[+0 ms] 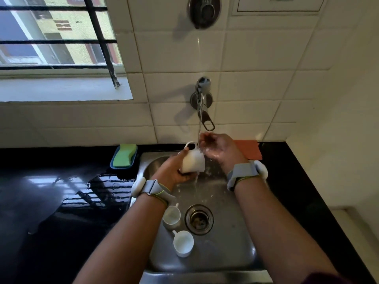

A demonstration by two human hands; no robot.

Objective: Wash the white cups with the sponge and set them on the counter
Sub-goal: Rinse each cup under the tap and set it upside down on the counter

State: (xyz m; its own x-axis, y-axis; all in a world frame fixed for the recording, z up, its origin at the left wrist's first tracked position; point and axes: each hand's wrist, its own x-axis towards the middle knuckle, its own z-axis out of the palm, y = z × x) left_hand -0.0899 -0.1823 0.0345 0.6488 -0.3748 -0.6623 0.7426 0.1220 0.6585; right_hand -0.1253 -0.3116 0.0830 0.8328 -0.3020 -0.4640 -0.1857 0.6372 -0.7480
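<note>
- While water is running from the wall tap (pixel 202 103), we are gripping a white cup (pixel 193 160) in our left hand (pixel 174 171), tilted over the steel sink (pixel 231 232); our right hand (pixel 217 148) is cupping loosely under the stream, holding nothing.
- Black counter (pixel 61 201) is gleaming wet beneath cream tiles and a barred window.
- We are counting three cups: two (pixel 171 216) (pixel 183 243) sitting beside the drain (pixel 199 219); one green sponge (pixel 125 155) resting in its tray.
</note>
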